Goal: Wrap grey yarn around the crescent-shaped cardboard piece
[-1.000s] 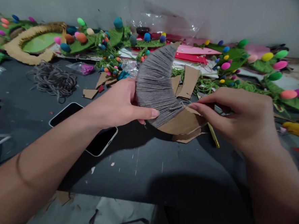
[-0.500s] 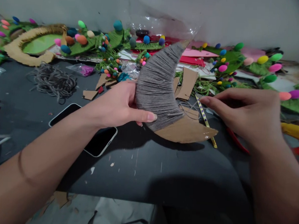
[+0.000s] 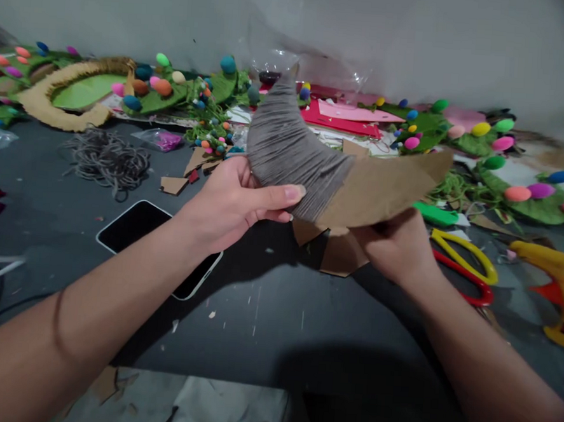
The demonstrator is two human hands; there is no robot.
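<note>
A cardboard crescent (image 3: 388,186), its left part wrapped in grey yarn (image 3: 286,147), is held up above the dark table. My left hand (image 3: 244,199) is closed on the wrapped part, thumb on the front face and fingers behind. Under the bare cardboard end is my right hand (image 3: 399,243). Its fingers are hidden behind the crescent, so I cannot see whether they hold the yarn. A loose heap of grey cord (image 3: 106,159) lies on the table at the left.
A phone (image 3: 135,224) lies under my left forearm. At the right are scissors with yellow and red handles (image 3: 470,257) and a yellow glue gun (image 3: 562,279). Cardboard scraps (image 3: 344,253) lie below the crescent. Green leaves with coloured balls (image 3: 163,88) line the wall.
My right hand, pinching the yarn at the right before, has moved left and under the crescent. The crescent has turned, its bare end swinging up and to the right.
</note>
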